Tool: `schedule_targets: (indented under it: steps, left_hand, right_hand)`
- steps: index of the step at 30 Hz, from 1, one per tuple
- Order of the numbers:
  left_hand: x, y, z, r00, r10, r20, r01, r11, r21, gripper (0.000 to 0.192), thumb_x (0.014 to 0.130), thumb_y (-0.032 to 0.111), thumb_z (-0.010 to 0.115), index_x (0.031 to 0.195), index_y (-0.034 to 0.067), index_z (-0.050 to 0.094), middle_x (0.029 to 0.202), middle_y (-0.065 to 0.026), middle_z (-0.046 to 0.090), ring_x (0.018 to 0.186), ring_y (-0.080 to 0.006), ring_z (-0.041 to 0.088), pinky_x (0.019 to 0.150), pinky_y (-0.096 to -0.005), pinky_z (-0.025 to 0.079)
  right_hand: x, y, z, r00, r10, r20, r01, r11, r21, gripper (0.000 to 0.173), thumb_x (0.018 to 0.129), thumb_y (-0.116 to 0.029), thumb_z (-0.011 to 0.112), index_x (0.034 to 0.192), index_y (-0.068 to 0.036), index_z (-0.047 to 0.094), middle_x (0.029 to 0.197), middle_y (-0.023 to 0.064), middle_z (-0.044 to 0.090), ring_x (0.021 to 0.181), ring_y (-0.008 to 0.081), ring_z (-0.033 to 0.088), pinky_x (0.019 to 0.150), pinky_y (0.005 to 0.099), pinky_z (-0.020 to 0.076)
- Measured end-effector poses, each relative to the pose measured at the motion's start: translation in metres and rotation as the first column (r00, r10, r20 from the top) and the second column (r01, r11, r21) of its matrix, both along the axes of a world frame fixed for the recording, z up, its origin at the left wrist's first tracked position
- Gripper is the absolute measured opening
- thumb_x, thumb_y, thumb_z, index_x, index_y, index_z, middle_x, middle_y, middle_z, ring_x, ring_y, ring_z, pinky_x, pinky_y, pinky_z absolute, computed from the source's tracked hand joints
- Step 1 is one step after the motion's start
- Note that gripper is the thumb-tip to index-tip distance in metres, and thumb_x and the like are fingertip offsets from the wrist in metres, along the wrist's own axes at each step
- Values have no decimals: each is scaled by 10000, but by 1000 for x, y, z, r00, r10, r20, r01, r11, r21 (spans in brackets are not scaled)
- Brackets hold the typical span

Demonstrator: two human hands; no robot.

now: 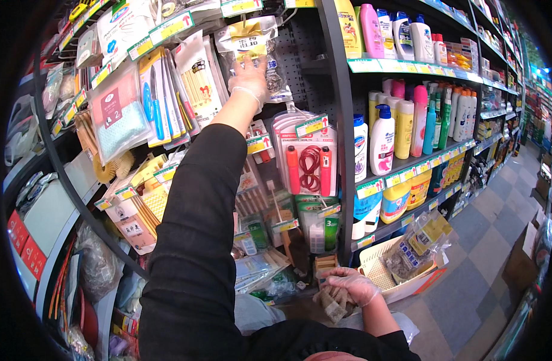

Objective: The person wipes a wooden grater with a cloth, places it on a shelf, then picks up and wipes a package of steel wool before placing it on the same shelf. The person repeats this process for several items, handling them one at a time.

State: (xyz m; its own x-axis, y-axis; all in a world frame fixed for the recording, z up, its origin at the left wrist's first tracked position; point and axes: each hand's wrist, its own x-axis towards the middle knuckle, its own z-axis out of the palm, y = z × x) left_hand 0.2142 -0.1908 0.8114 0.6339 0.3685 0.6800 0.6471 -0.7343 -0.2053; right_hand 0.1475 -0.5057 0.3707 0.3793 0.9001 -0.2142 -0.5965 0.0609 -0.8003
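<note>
My left hand, in a clear plastic glove, reaches up and lies against the front of a hanging packet of metal scouring balls. Its fingers point upward over the packet; whether they grip it cannot be made out. Low in front of me, my right hand, also gloved, holds a crumpled brown cloth. Beside that hand stands a cream plastic basket, with another packet of scouring balls lying in it.
Hooks left of the packet carry bamboo sticks, knives and folded cloths. Below hangs a red skipping rope. A dark shelf post divides these from bottles, including a white pump bottle. The tiled aisle runs along the right.
</note>
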Motion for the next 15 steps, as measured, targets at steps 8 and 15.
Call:
schedule_targets:
  steps: [8,15]
  left_hand:
    - [6,10,4,1000,11,17,-11,1000,10,985,836,223,751,1657,226,209,1670,-200,272,1528,-435,307,1138,-522,453]
    - [-3,-26,-22,977,-192,-98,203,971,124,582,899,319,686,1435,126,568,1453,-186,531,1441,-403,433,1128,-500,463]
  right_hand:
    - [0,4,-4,1000,-8,-2,8,999,40,465,951,-137,764,1343,60,608,1147,170,732,1022,253,728,928,376,588]
    - [3,-1,-3,976,-218,6,218,976,-12,325,952,-109,757,1243,2,663,1074,80,722,947,178,695,834,321,580]
